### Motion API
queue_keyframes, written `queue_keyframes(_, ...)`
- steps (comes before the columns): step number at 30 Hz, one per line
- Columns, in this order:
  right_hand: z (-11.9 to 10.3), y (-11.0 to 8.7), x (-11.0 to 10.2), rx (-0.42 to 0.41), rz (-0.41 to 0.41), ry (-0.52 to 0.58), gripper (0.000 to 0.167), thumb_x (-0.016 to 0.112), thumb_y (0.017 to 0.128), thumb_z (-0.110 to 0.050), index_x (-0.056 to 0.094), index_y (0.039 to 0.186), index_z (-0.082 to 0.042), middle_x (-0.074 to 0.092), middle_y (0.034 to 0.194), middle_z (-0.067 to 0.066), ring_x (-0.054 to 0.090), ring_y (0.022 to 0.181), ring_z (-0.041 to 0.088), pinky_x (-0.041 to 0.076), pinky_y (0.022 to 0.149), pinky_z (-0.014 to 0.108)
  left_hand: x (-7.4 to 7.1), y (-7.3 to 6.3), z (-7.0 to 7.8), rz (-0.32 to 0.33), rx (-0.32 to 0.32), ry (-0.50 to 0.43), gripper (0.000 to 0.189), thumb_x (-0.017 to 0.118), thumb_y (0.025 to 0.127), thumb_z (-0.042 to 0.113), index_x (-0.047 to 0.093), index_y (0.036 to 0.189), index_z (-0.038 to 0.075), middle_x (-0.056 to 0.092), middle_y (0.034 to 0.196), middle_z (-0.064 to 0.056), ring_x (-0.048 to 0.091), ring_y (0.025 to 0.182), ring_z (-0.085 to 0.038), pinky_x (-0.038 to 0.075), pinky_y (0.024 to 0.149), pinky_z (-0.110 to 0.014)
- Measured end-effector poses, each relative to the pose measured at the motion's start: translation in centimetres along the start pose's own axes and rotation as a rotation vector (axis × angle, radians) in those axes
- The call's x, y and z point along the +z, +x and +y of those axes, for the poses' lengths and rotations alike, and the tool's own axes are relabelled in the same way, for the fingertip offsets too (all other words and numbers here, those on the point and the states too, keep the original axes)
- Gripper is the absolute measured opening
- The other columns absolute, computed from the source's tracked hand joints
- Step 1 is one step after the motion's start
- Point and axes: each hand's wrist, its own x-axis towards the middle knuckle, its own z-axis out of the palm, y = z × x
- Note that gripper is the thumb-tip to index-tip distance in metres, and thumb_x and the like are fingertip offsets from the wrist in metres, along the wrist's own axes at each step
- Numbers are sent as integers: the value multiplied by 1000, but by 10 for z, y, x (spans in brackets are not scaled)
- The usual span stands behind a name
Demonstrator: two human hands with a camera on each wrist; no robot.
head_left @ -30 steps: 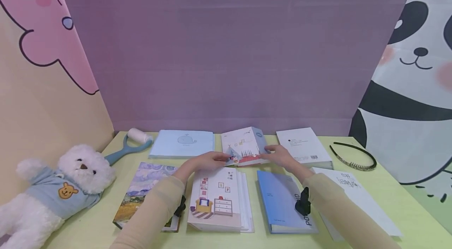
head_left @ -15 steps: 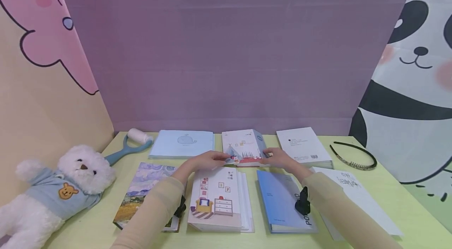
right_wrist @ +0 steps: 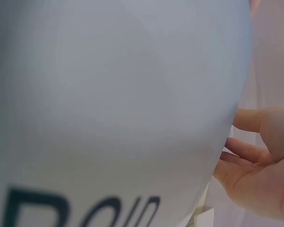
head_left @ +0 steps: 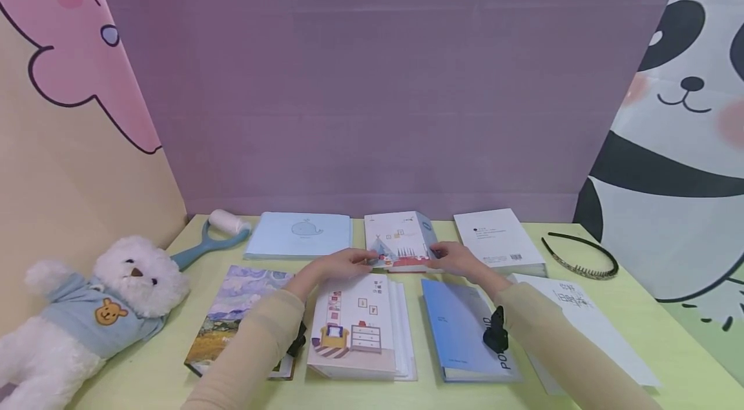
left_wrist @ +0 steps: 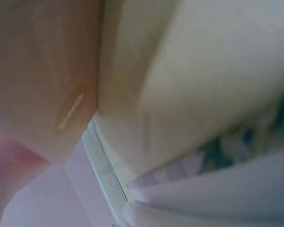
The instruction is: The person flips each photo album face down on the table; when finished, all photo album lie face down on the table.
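Observation:
A small white book (head_left: 395, 235) with a printed tent and red patterned strip lies near the back of the table, its blue-grey side toward the right. My left hand (head_left: 343, 263) holds it by the near left corner, and my right hand (head_left: 459, 260) grips its near right edge. In the right wrist view the right hand (right_wrist: 267, 161) reaches inward, its fingertips hidden behind a blue book's cover (right_wrist: 132, 94). Under the left hand lies a thick white book (head_left: 354, 332) with drawn furniture. The left wrist view is mostly blurred surfaces close to the lens.
A whale-print book (head_left: 299, 235) and a white barcode book (head_left: 500, 239) flank it. Nearer are a painting-covered book (head_left: 238, 307), a blue book (head_left: 465, 332) and a white booklet (head_left: 587, 332). A headband (head_left: 581, 261), teddy bear (head_left: 110, 307) and lint roller (head_left: 215, 235) stand at the sides.
The small tent-print book, tilted a second ago, has been lowered and straightened, with its near edge level. The right hand has shifted slightly; both hands stay at its near corners.

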Motion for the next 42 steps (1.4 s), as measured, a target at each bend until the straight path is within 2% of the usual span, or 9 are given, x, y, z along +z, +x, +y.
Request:
queue_keyframes(5,-1,0,2,-7,-4,1,55,64,88,-19,47,132,9,49,134,26,46,123,40,40,102,50,1,-2,0,-26,1,13,44,46,99,27,41,142,26,25,155,0,23,142,-28,20,116,-45)
queue_keyframes(17,-7,-1,3,-33,-3,-1,54,64,87,-17,47,131,11,48,134,28,45,124,43,41,101,50,-2,-7,-1,-26,10,6,43,45,99,26,43,142,24,23,155,-1,23,142,-28,21,115,-46)
queue_keyframes(21,-12,-3,2,-27,11,-18,49,64,87,-16,51,127,10,51,130,28,50,119,41,46,95,47,-2,-4,-3,10,33,15,40,45,99,24,48,139,23,32,152,-5,28,140,-28,25,114,-45)
queue_keyframes(25,-19,-4,0,-55,38,-34,40,63,86,-14,59,119,9,57,123,26,55,113,40,49,90,45,-2,0,-5,76,17,34,36,46,99,25,54,134,21,44,145,-7,36,136,-28,30,112,-44)
queue_keyframes(29,-24,2,0,-57,46,-47,36,61,88,-15,62,117,5,58,123,24,57,111,37,51,88,44,-5,0,-6,134,13,38,35,44,100,26,57,131,16,52,138,-7,42,132,-27,33,110,-44)
queue_keyframes(32,-30,6,0,-57,50,-49,36,59,91,-17,60,121,3,57,126,24,57,113,36,51,88,43,-10,-4,-6,170,48,29,34,43,101,23,58,129,11,57,132,-9,47,127,-27,37,107,-43)
queue_keyframes(35,-38,9,-1,-77,70,-41,37,59,91,-18,59,123,1,56,127,23,55,115,37,50,90,44,-18,-10,-7,197,64,-19,34,42,101,21,56,129,7,58,130,-11,50,125,-28,40,105,-42)
queue_keyframes(39,-50,11,-3,-135,96,-29,38,58,92,-20,58,124,1,57,126,22,55,116,37,50,92,45,-33,-22,-7,216,59,-89,37,41,102,20,51,134,5,54,135,-12,47,128,-28,39,106,-42)
queue_keyframes(42,-57,13,-3,-191,106,-6,38,58,93,-19,58,123,2,58,124,22,56,115,37,50,92,45,-45,-30,-7,229,70,-98,39,39,102,20,48,136,3,51,137,-15,47,127,-30,38,106,-44)
